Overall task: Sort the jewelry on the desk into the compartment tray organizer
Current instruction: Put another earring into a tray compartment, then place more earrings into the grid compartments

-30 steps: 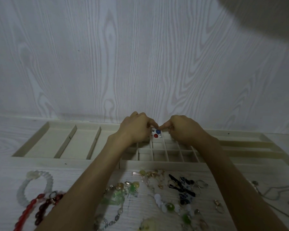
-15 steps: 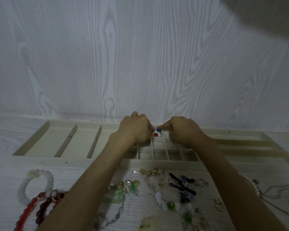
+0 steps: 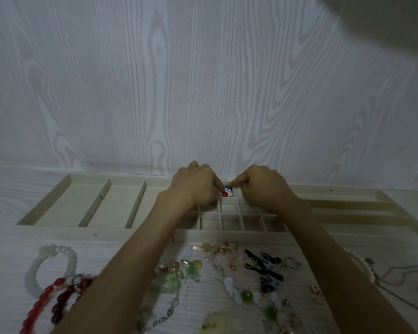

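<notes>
While both hands are working at one small back cell of the tray organizer (image 3: 46,219), sorting is only beginning. The left hand (image 3: 194,186) and right hand (image 3: 263,189) are pinching red-and-blue earrings (image 3: 227,192) there (nearly every other piece, like the red bead bracelet (image 3: 46,302), is lying on the desk (image 3: 7,261)).

Left hand (image 3: 194,186), right hand (image 3: 263,186): fingers curled.

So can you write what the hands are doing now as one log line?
step: placing red-and-blue piece | where: small compartment, tray organizer | left hand: at piece | right hand: fingertip on piece | desk jewelry: unsorted
</notes>
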`<state>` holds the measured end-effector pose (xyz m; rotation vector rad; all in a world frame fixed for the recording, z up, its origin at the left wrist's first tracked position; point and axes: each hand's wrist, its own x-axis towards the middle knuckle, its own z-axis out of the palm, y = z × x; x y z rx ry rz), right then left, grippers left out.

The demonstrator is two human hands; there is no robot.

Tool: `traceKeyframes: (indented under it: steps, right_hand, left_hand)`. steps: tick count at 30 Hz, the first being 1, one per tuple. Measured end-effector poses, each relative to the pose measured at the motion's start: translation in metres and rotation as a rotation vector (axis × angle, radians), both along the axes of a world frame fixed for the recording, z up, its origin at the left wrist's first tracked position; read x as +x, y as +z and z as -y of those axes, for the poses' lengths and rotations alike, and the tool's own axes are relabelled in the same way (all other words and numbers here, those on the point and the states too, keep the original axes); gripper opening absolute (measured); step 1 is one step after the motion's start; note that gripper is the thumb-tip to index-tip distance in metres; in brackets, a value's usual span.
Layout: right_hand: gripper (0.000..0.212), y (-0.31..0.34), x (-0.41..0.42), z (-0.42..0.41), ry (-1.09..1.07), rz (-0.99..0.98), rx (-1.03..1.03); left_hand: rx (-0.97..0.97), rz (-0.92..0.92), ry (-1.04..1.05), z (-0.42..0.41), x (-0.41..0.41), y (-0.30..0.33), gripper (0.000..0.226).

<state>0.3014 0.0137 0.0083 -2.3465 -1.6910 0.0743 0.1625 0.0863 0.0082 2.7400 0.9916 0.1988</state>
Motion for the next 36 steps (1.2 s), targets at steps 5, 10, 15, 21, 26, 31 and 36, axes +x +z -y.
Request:
traceKeyframes:
  steps: [5, 10, 15, 21, 26, 31, 36]
  right_hand:
    - [0.030, -0.003, 0.003, -0.002, -0.005, -0.024, 0.030]
    - [0.030, 0.017, 0.005, 0.010, -0.003, -0.143, 0.196]
    - [0.024, 0.042, -0.001, 0.045, 0.090, -0.220, 0.084]
    - [0.021, 0.049, -0.024, 0.103, 0.139, -0.221, -0.060]
    - [0.021, 0.030, -0.047, 0.149, 0.185, -0.290, -0.110]
    - [0.021, 0.009, -0.070, 0.169, 0.253, -0.319, 0.008]
    - [0.029, -0.005, -0.094, 0.166, 0.371, -0.271, -0.028]
  left_hand:
    - [-0.033, 0.029, -0.002, -0.004, 0.000, -0.003, 0.036]
    - [-0.146, 0.232, 0.021, -0.010, -0.007, 0.008, 0.036]
    - [-0.139, 0.315, 0.046, 0.000, -0.023, 0.019, 0.028]
    - [-0.151, 0.282, 0.010, 0.040, -0.055, 0.021, 0.023]
    - [-0.224, 0.499, 0.040, 0.087, -0.085, -0.005, 0.020]
    - [-0.418, 0.622, -0.032, 0.108, -0.100, -0.020, 0.019]
    - [-0.570, 0.562, -0.217, 0.107, -0.122, -0.015, 0.020]
